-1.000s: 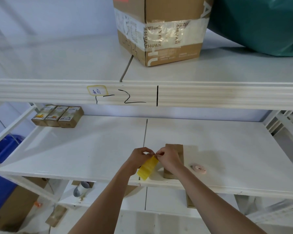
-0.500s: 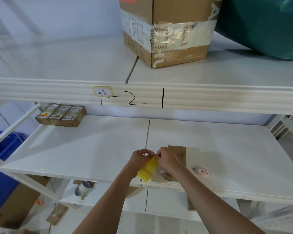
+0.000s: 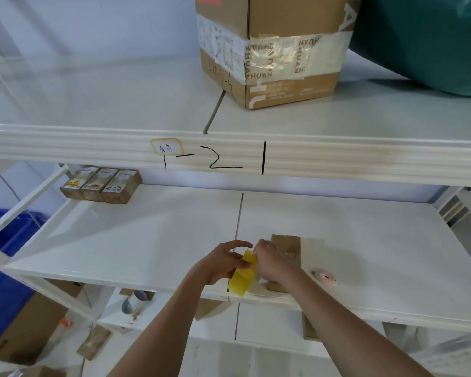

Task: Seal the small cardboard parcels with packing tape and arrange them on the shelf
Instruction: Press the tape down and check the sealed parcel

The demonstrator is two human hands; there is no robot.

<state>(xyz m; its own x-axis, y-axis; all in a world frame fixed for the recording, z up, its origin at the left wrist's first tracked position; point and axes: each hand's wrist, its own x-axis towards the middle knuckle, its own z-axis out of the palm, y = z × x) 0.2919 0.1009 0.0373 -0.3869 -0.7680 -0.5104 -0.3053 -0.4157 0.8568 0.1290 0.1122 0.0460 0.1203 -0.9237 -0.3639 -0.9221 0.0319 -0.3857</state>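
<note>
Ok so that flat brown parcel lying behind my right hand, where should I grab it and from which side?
Judging by its pose, take the parcel by its two long edges, coming from above at the far end. It lies flat on the shelf, so its faces give no purchase, and the right hand and tape roll crowd its near end.

On the middle shelf (image 3: 147, 240), low in the frame's centre, a tape roll (image 3: 242, 276) sits between the left hand (image 3: 218, 263) and right hand (image 3: 269, 261). A parcel (image 3: 287, 247) lies just right; three parcels (image 3: 101, 183) stand far left.
</note>
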